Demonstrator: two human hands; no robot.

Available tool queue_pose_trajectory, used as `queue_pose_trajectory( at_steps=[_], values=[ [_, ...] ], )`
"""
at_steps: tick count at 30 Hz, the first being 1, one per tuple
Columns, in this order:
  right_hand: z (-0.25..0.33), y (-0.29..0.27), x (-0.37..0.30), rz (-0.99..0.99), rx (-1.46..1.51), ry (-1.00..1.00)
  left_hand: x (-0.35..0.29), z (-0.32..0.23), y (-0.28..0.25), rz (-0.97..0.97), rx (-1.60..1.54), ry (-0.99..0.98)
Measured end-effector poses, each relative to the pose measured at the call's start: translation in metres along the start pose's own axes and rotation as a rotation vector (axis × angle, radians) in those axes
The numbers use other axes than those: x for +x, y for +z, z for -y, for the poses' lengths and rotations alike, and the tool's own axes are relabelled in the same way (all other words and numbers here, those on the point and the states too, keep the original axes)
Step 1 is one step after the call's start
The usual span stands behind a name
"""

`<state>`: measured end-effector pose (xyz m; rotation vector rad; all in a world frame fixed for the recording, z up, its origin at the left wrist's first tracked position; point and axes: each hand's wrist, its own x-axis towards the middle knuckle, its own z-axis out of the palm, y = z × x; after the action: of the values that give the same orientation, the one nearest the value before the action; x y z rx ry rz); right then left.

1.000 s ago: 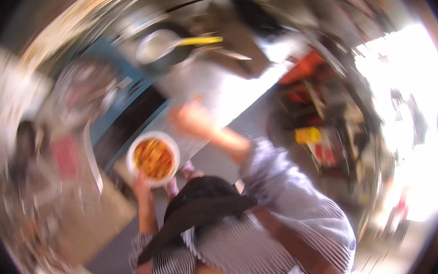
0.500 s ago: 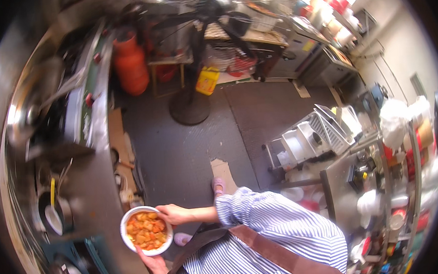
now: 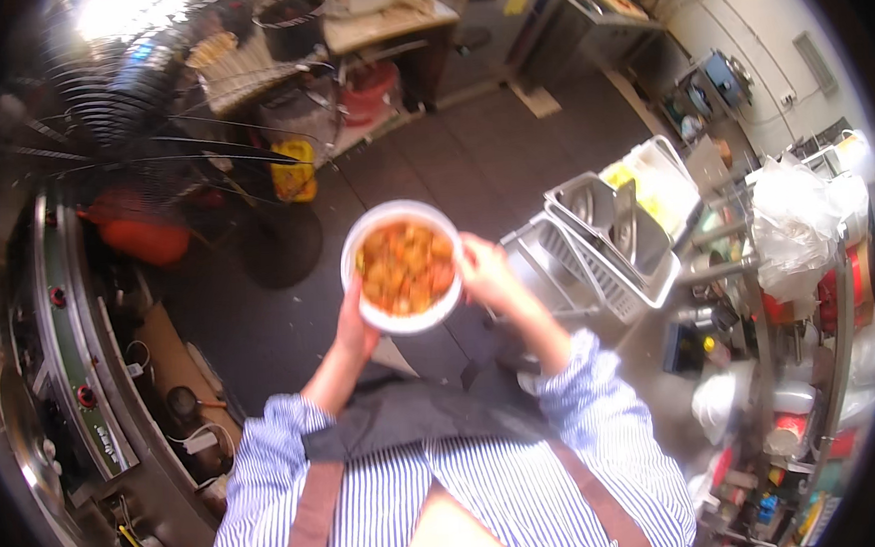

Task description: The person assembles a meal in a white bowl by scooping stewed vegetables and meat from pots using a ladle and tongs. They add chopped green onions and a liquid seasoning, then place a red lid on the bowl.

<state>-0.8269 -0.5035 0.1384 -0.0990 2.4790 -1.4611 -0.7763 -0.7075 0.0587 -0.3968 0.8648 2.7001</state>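
Observation:
A round white bowl (image 3: 403,323) is held up in front of my chest, above the floor. Chunky orange-brown stewed food (image 3: 405,267) fills it, looking like diced vegetables in sauce. My left hand (image 3: 355,327) grips the bowl's lower left side, thumb at the rim. On the opposite side my right hand (image 3: 485,271) clasps the rim, with its fingers partly hidden beneath. The bowl sits roughly level between both hands.
A stainless stove counter (image 3: 114,394) runs along the left. A black fan (image 3: 121,102) stands ahead left near an orange gas cylinder (image 3: 142,226). White plastic baskets (image 3: 612,253) are stacked to the right, beside a crowded metal rack (image 3: 830,330). A yellow container (image 3: 294,172) stands farther ahead.
I have turned to the right, away from the counter. The bowl has come from the lower left to the middle of the view, still in both hands.

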Motion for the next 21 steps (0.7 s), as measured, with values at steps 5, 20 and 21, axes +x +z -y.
queue_pose_trajectory(
  at_steps=[5, 20, 21],
  values=[
    [0.012, -0.113, 0.093, -0.02, -0.014, 0.112, 0.139, -0.005, 0.084, 0.151, -0.015, 0.017],
    [0.027, -0.282, 0.648, -0.401, -0.502, -0.401, 0.383, -0.093, 0.144, -0.241, -0.072, 0.383],
    [0.037, -0.29, 0.702, -0.436, -0.554, -0.444, 0.404, -0.101, 0.145, -0.257, -0.08, 0.438]
  ],
)
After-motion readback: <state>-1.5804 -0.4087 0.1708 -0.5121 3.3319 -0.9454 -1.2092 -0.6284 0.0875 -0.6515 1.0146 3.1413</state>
